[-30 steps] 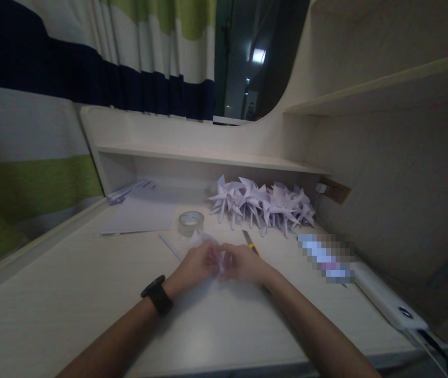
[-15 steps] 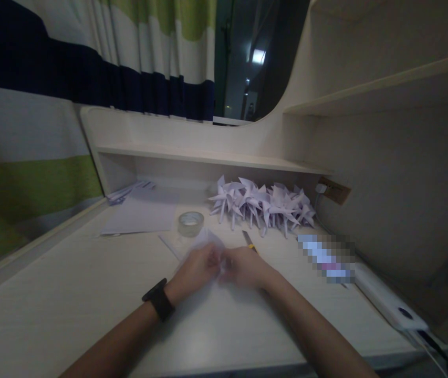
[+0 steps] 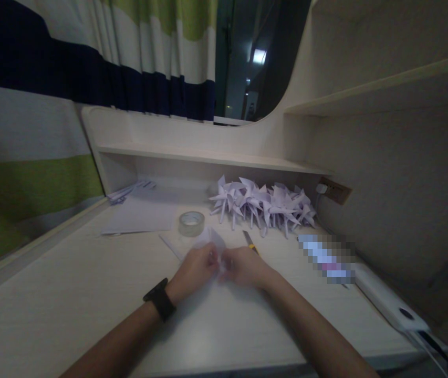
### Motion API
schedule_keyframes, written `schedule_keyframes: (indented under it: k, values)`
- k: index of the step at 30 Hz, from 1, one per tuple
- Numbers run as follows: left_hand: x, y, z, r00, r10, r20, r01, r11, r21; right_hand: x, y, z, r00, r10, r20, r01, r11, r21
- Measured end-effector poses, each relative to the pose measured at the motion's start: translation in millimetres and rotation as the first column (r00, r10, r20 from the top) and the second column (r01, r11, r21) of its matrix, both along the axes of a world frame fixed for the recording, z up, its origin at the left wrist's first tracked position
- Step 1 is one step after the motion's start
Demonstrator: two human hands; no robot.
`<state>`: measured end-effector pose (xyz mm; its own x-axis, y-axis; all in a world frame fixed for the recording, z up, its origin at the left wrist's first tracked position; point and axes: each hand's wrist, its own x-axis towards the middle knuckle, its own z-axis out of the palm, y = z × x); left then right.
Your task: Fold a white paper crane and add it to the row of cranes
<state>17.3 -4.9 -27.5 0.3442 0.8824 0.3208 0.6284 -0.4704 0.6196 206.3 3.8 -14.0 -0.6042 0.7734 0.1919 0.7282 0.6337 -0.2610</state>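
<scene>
My left hand (image 3: 199,263) and my right hand (image 3: 244,266) meet over the desk, both closed on a folded piece of white paper (image 3: 212,237). Its pointed upper part shows above the fingers; the pinched part is mostly hidden. A black watch band circles my left wrist. Just beyond my left hand lie a thin white paper stick (image 3: 170,247) and a roll of clear tape (image 3: 191,224). Behind my right hand is a utility knife (image 3: 249,241) with a yellow and black handle, its blade pointing away from me.
Many white paper pinwheels (image 3: 263,205) are heaped under the shelf (image 3: 208,157) at the back. Paper sheets (image 3: 141,210) lie at the back left. To the right are a blurred-out phone-like object (image 3: 324,257), a white power strip (image 3: 389,299) and a wall socket (image 3: 334,190).
Both hands stay in almost the same place, still closed on the paper. The paper's pointed part has shifted slightly to the right.
</scene>
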Motion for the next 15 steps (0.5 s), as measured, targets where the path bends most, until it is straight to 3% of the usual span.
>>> schedule_keyframes:
  k: [15]
  values:
    - [0.7, 0.6, -3.8, 0.999, -0.040, 0.003, 0.040, 0.999, 0.006, 2.8, 6.3, -8.2, 0.995, 0.040, -0.092, -0.043, 0.999, -0.032]
